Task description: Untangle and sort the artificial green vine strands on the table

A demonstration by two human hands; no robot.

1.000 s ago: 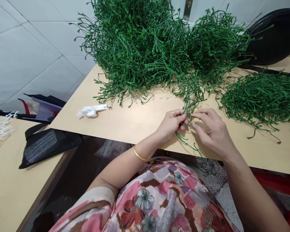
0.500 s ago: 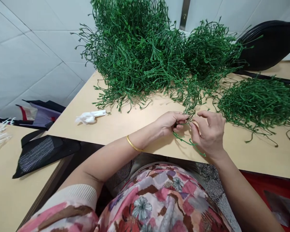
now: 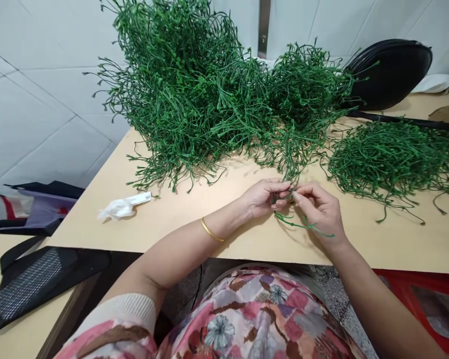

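Thin green plastic stems [image 3: 292, 224] hang from between my two hands, over the table's front part. My left hand [image 3: 268, 197] is closed on them, thumb and fingers pressed together. Touching the same stems just to the right, my right hand [image 3: 319, 207] pinches with thumb and forefinger. Behind the hands rises a large tangled pile of green stems [image 3: 194, 99], its loose strands reaching down to the fingertips. A smaller pile of green stems [image 3: 392, 154] lies to the right. Exactly where the stems meet between my fingertips is too small to tell.
A crumpled white wrapper [image 3: 123, 207] lies on the left of the wooden table [image 3: 194, 219]. A round black case [image 3: 391, 75] and a black strap are at the back right. A black mesh bag [image 3: 30, 284] rests at lower left, a red bag [image 3: 402, 289] at lower right.
The camera view has shifted. The fingers of my right hand have closed in nearer to my left fingertips, and the hanging green stems now point more to the right.
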